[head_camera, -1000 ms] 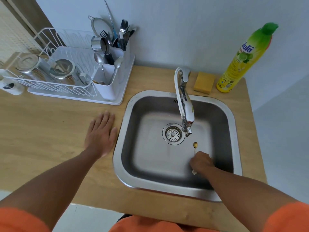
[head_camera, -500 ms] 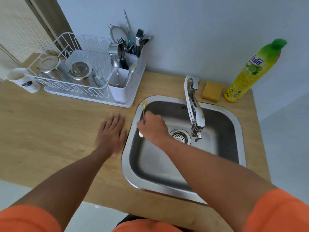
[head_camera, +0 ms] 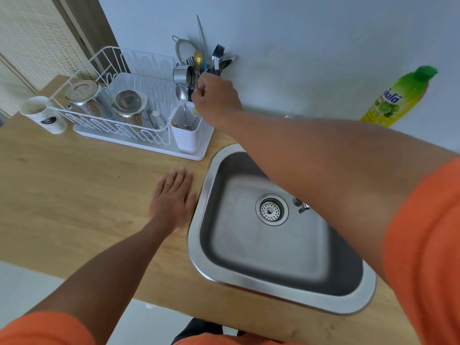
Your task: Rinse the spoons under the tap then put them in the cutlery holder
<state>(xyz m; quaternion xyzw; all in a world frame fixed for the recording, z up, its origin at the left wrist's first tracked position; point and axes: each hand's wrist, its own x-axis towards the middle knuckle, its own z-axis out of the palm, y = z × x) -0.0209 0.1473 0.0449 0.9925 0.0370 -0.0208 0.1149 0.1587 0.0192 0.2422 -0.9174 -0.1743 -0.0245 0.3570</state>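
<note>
- Right hand (head_camera: 216, 99): I pinch a gold spoon (head_camera: 198, 59), bowl up, over the far-left cutlery holder (head_camera: 186, 140), probably lowering it in.
- Left hand (head_camera: 172, 200): spread flat on counter (head_camera: 74, 190), bracing.

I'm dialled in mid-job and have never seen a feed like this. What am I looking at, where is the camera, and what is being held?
There is no machine here: these are a person's two bare hands, filmed by a wide-angle camera on their head, looking down at a wooden counter. The left hand lies flat and open on the counter beside the steel sink. The right hand reaches over the white cutlery holder at the end of the dish rack, gripping a gold spoon with its bowl pointing up. Also on the counter: a white mug and a yellow-green soap bottle. The arm hides most of the tap.
</note>
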